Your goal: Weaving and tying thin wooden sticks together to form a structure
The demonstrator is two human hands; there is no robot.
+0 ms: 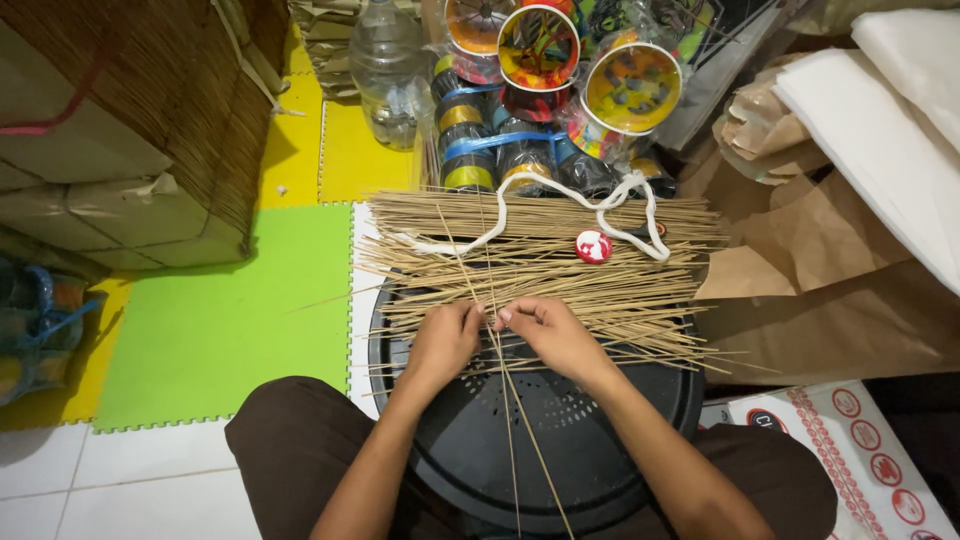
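A wide pile of thin bamboo sticks (545, 262) lies across a round black perforated tray (470, 440) resting on my lap. My left hand (445, 338) and my right hand (545, 330) meet at the pile's near edge, fingertips pinched together on a couple of sticks (520, 430) that run back toward me over the tray. A white cord (500, 222) loops over the far part of the pile, and a small red-and-white round piece (593, 246) lies on the sticks beside it.
Colourful round spools and rolls (540, 90) and a clear plastic bottle (388, 65) stand behind the pile. Wrapped bundles (130, 120) sit at the left on green and yellow foam mats (230, 320). Brown paper and white sheets (850, 200) lie right.
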